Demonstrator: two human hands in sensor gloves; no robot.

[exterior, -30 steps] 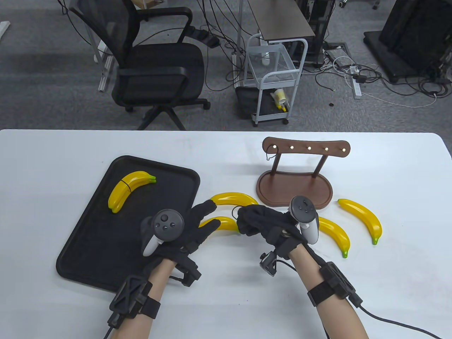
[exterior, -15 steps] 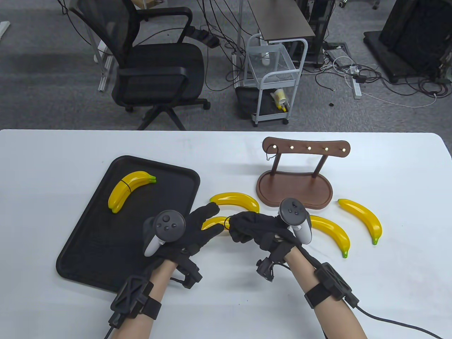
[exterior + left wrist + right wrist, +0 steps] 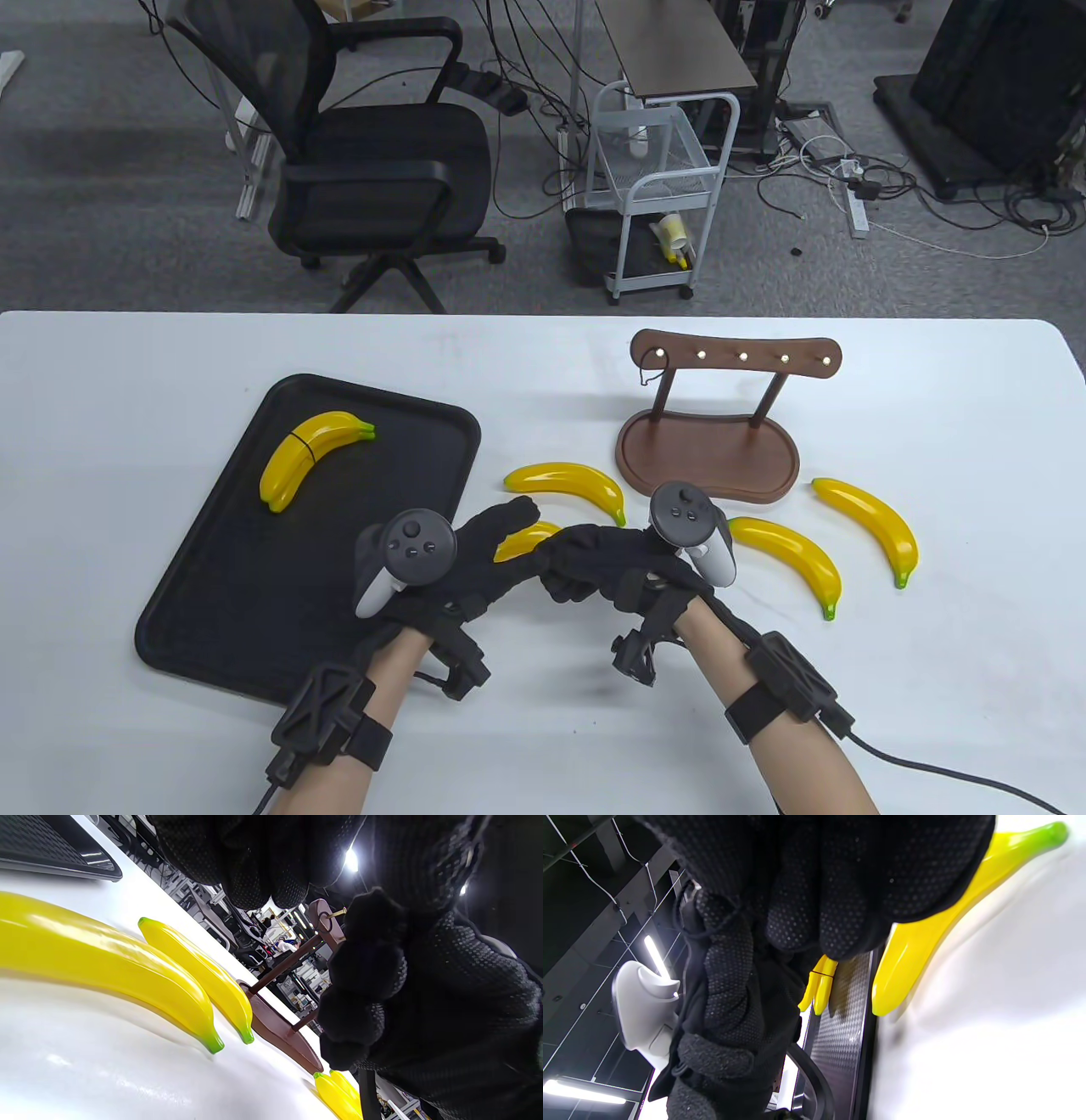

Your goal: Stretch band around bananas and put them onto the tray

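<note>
Near the table's [image 3: 127, 365] front edge, about midway along it, the left hand [image 3: 475, 552] and right hand [image 3: 594, 564] meet above a banana [image 3: 519, 543] that lies on the white top. The left fingers [image 3: 509, 518] are stretched out, nearly straight, over that banana. The right hand's fingers are curled, knuckles toward the left hand; whether they pinch a band cannot be told, since none shows between the gloves.

No brand, label or writing can be read on anything in view.

A second banana [image 3: 567, 482] lies just behind the hands, well short of the far edge. Two more, a third banana [image 3: 793, 560] and a fourth banana [image 3: 878, 526], lie toward the right edge, near each other but apart. On the left half sits a black tray [image 3: 212, 594], and in its far part a banded pair [image 3: 307, 454] of bananas with a thin dark band round the middle. A brown wooden stand [image 3: 708, 441] with a row of pegs stands right of centre, behind the loose bananas; one dark band [image 3: 652, 367] hangs from its leftmost peg.

Glossy and white, the tabletop has rounded far corners. Beyond it is grey carpet with a black office chair [image 3: 373, 161], a small white cart [image 3: 657, 195], a grey desk and many loose cables.
</note>
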